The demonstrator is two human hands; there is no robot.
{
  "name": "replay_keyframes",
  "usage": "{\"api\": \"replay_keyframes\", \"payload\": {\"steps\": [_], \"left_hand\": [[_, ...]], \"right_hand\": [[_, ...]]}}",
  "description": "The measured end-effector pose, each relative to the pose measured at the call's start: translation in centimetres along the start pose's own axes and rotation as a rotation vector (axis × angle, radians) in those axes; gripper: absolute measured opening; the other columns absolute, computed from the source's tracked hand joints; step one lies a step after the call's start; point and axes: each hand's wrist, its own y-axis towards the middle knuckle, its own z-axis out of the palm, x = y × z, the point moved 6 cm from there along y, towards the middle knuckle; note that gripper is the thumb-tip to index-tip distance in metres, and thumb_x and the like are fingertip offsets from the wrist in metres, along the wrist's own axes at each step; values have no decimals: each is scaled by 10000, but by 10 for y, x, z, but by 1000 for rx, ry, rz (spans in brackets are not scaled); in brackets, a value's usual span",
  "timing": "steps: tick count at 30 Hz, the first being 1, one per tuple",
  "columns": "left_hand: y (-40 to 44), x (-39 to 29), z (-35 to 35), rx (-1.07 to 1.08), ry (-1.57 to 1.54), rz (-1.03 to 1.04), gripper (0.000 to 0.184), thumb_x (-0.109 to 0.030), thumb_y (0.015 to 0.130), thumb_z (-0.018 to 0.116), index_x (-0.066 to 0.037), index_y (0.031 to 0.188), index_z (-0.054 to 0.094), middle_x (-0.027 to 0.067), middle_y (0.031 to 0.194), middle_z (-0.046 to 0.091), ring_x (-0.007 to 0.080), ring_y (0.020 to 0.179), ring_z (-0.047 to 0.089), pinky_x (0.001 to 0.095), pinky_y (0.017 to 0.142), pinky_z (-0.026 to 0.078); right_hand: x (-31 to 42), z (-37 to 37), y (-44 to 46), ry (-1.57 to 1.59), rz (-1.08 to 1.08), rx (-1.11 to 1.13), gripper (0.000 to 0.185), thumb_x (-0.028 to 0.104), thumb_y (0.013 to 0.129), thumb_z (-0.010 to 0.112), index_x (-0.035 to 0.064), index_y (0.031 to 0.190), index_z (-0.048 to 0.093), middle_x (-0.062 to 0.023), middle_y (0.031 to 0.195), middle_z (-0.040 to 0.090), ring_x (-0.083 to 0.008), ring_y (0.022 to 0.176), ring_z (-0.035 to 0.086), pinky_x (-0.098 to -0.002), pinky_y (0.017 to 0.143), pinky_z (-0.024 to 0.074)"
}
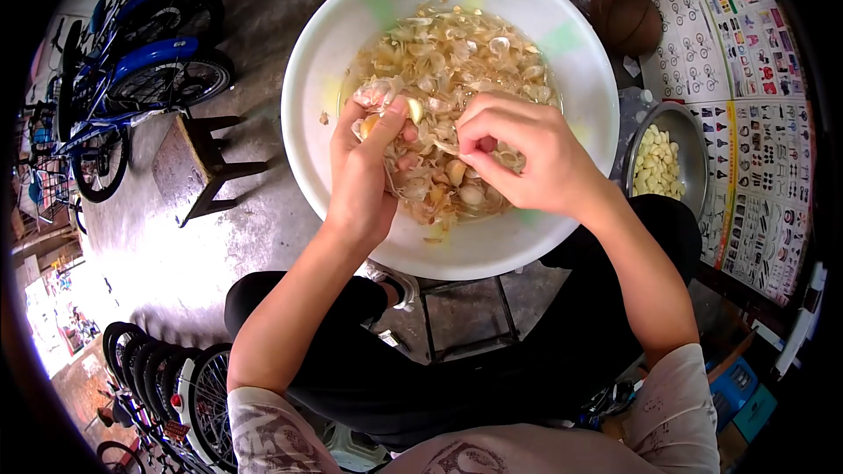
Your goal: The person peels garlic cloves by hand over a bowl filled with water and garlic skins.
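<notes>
A large white basin (309,136) stands in front of me, holding water with loose garlic skins (465,53) and garlic cloves (465,189) in it. Over its left part, my left hand (364,154) is closed around garlic (376,92), and a pale bare clove (415,110) shows by the thumb tip. My right hand (527,149) hovers just to the right above the skins. Its thumb and forefinger are pinched together at a thin bit of garlic skin (446,148).
To the right, a metal bowl (694,154) holds peeled garlic cloves (657,162) beside a printed sheet (760,167). A brown ball (625,19) sits behind it. On the left are a small wooden stool (198,158) and bicycles (167,66); more wheels (211,404) stand lower left.
</notes>
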Motion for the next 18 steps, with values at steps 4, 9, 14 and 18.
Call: {"api": "replay_keyframes", "payload": {"steps": [4,9,14,18], "left_hand": [[-1,2,-1,-6,-17,-12,161,-137,951,637,-106,1092,566,-25,932,578,48,785,524,199,589,387],[-1,3,-1,-9,-23,0,162,-137,949,645,-104,1086,565,-20,934,582,49,783,524,199,595,388],[-4,6,4,-4,-23,-38,162,-149,941,660,-112,1071,571,-16,893,584,56,774,538,209,597,404],[-5,9,7,50,-36,-42,169,-156,935,671,-115,1069,576,-14,863,582,63,760,551,214,598,416]], "right_hand": [[-26,5,-6,-115,274,251,150,-50,750,687,1,826,569,-90,808,578,-239,737,602,-332,659,499],[-39,12,-19,-348,219,242,157,-31,744,696,11,878,627,-96,771,562,-254,724,616,-338,663,514],[-30,17,-8,89,432,-63,213,60,800,761,-7,976,660,-79,845,667,-156,763,660,-289,673,523],[-29,30,-9,166,449,-109,250,171,813,785,-10,920,651,-97,768,682,-175,655,656,-288,605,517]]}}
